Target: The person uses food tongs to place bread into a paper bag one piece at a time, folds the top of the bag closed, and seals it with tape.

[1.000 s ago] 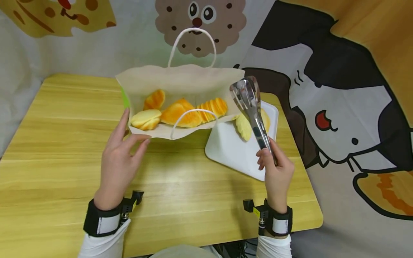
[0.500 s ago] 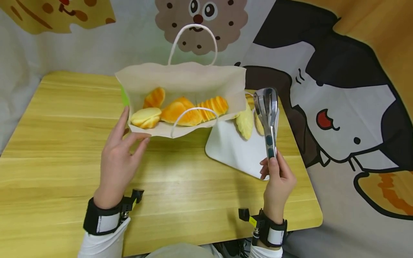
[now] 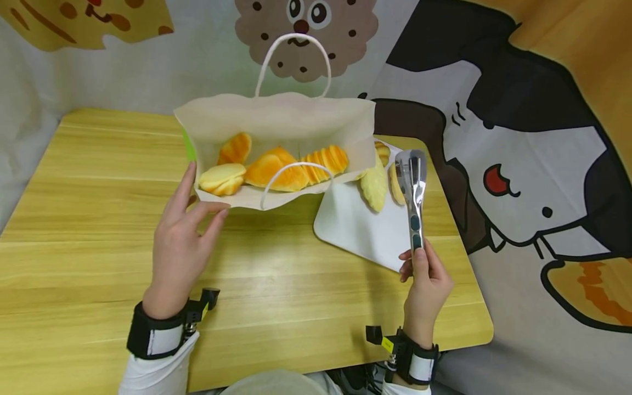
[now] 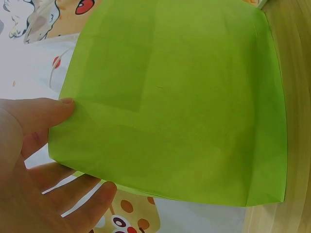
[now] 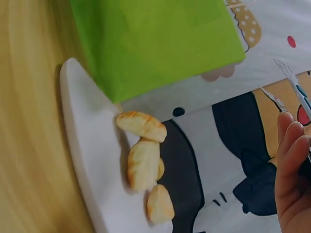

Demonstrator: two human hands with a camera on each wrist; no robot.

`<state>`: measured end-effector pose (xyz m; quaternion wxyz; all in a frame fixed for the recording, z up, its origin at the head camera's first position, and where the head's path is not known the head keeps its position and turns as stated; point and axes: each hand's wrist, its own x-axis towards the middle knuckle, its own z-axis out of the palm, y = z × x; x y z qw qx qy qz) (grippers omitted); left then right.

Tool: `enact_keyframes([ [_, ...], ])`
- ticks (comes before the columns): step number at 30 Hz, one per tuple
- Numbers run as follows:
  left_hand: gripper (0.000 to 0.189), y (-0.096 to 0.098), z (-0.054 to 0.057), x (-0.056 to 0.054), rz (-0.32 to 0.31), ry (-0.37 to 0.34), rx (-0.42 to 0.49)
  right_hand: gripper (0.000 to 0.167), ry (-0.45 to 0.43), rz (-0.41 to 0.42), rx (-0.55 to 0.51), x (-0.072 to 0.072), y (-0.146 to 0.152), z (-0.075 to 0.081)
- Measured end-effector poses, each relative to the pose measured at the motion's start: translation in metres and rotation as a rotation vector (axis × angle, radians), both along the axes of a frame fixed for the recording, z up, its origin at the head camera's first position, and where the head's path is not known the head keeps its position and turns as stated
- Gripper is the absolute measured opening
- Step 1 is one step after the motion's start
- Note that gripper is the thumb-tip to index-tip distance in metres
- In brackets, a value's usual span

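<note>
My left hand (image 3: 180, 249) pinches the front rim of a paper bag (image 3: 276, 118) near its left corner, thumb outside on the green front panel. Inside the bag lie several bread pieces (image 3: 278, 170), orange-brown and pale yellow. In my right hand (image 3: 427, 296) is a pair of metal tongs (image 3: 413, 197), gripped by the handles with the heads pointing away from me. The tongs' two tips stand apart in the right wrist view, with nothing between them. Beyond and left of that hand, several pale yellow breads (image 5: 144, 164) rest on a white tray (image 3: 353, 225).
The wooden table (image 3: 99, 230) has its right edge close beside the tray. White rope handles (image 3: 294, 37) rise from the bag, the front one hanging across its mouth. Behind the table hangs a cartoon-print cloth (image 3: 197, 60). The bag overlaps the tray's back left part.
My right hand has drawn the tongs from the bag's right edge to the right and toward me, over the tray's right side. The left hand keeps its place on the bag.
</note>
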<state>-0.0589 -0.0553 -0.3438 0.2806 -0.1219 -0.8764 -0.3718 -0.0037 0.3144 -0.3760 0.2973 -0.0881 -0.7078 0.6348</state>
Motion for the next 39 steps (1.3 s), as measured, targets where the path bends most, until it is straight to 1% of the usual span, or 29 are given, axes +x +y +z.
enact_keyframes([
  [2, 0.012, -0.001, -0.001, 0.000, 0.000, 0.001, -0.001, 0.024, -0.031, -0.016, 0.025, 0.001, 0.002, -0.004],
  [7, 0.012, -0.001, -0.001, 0.000, 0.000, 0.004, -0.005, 0.023, -0.119, -0.045, 0.127, 0.006, 0.006, -0.016],
  [10, 0.012, -0.002, -0.001, 0.000, 0.001, 0.002, -0.009, 0.024, -0.161, -0.054, 0.161, 0.009, 0.006, -0.020],
  [15, 0.012, -0.002, -0.001, -0.001, -0.001, 0.008, 0.005, 0.026, -0.228, -0.068, 0.163, 0.013, 0.007, -0.027],
  [19, 0.011, -0.001, -0.001, -0.002, -0.011, 0.010, 0.015, 0.028, -0.283, -0.093, 0.133, 0.012, 0.013, -0.040],
  [23, 0.011, -0.001, -0.001, -0.002, -0.008, 0.004, 0.000, 0.029, -0.324, -0.124, 0.112, 0.011, 0.018, -0.051],
  [25, 0.011, -0.002, -0.001, -0.002, -0.006, 0.003, -0.003, 0.029, -0.341, -0.142, 0.129, 0.011, 0.020, -0.055],
  [27, 0.011, -0.002, -0.001, -0.001, -0.004, 0.002, -0.005, 0.029, -0.359, -0.155, 0.156, 0.011, 0.019, -0.055],
  [29, 0.012, -0.003, -0.002, -0.001, -0.003, 0.000, -0.005, 0.030, -0.379, -0.173, 0.184, 0.010, 0.021, -0.059],
  [30, 0.012, -0.003, -0.002, -0.001, -0.003, -0.002, -0.006, 0.031, -0.388, -0.179, 0.192, 0.010, 0.023, -0.062],
  [32, 0.012, -0.003, -0.001, -0.001, -0.001, -0.003, -0.004, 0.033, -0.404, -0.198, 0.211, 0.009, 0.029, -0.075],
  [33, 0.012, -0.003, -0.001, -0.001, 0.001, -0.004, -0.004, 0.033, -0.406, -0.202, 0.207, 0.009, 0.036, -0.085],
  [36, 0.012, -0.002, -0.002, -0.001, 0.000, 0.005, 0.019, 0.035, -0.415, -0.214, 0.202, 0.008, 0.049, -0.106],
  [37, 0.012, -0.002, -0.002, -0.001, -0.002, 0.008, 0.023, 0.035, -0.419, -0.220, 0.204, 0.008, 0.053, -0.112],
  [38, 0.012, -0.002, -0.002, -0.001, -0.002, 0.009, 0.024, 0.033, -0.404, -0.196, 0.179, 0.008, 0.055, -0.113],
  [39, 0.011, -0.002, -0.002, -0.001, -0.003, 0.010, 0.024, 0.033, -0.402, -0.194, 0.165, 0.007, 0.058, -0.117],
])
